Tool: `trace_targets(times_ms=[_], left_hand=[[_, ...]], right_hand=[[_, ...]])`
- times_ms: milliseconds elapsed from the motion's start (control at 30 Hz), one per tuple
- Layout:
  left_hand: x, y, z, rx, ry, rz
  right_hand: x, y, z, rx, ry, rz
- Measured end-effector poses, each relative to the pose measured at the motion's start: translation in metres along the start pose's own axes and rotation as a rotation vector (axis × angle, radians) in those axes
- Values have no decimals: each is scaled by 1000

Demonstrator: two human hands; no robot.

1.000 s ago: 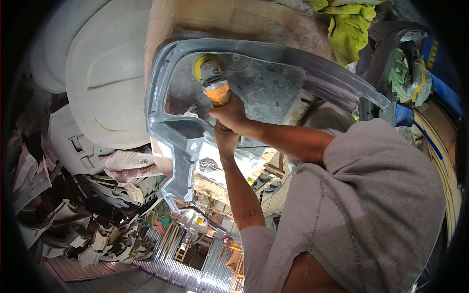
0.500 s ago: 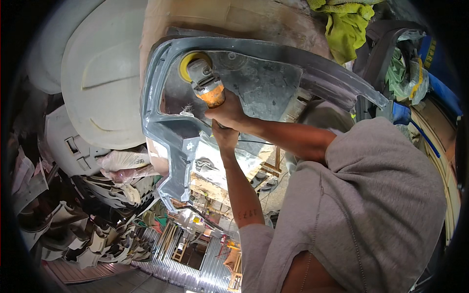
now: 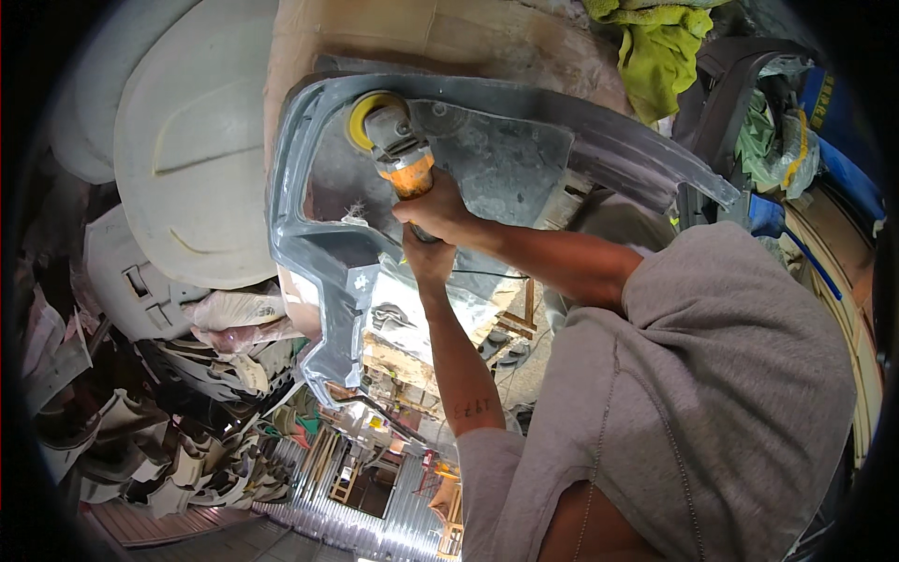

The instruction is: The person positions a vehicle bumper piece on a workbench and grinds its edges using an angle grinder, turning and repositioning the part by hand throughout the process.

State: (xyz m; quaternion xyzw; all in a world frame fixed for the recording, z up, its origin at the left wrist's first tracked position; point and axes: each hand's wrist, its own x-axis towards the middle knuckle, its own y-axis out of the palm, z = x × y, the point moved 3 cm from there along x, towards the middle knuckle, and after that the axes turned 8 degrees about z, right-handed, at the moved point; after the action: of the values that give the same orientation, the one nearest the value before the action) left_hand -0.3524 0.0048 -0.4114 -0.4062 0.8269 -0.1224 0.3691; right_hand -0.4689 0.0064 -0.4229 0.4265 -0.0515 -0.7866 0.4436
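An orange angle grinder with a yellow disc is tilted over a large grey moulded panel that looks like a car bumper. The disc lies at the inner edge of the panel's upper left corner; whether it touches cannot be told. My right hand wraps round the grinder's body just behind the orange part. Below it, my left hand is closed on the grinder's rear end. A dark cord runs off to the right from near my hands. Fine scuffs and pale dust mark the panel.
Large pale moulded panels stand on the left, with a heap of scrap parts below. A yellow-green cloth hangs at the upper right. Plastic bags and a blue hose are at the right.
The grinder's disc has shifted slightly up and to the right along the panel's inner edge, and both hands have moved a little with it. Their grip looks the same.
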Motion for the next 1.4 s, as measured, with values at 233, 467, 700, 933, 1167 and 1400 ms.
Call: trace_targets(times_ms=[233,467,700,933,1167,1400], left_hand=[[-1,-6,5,65,62,46],[-3,-5,-8,-51,53,9],[2,-11,-3,129,-54,119],[4,-8,-12,88,-13,71],[4,-3,-14,184,11,68],[5,-5,-4,21,17,78]], right_hand=[[-6,1,-9,25,-11,-85],[-2,4,-9,40,-26,-35],[-3,-2,-15,167,4,-80],[-3,-3,-1,130,20,-79],[2,-11,-17,153,10,-66],[0,-2,0,69,-25,-67]])
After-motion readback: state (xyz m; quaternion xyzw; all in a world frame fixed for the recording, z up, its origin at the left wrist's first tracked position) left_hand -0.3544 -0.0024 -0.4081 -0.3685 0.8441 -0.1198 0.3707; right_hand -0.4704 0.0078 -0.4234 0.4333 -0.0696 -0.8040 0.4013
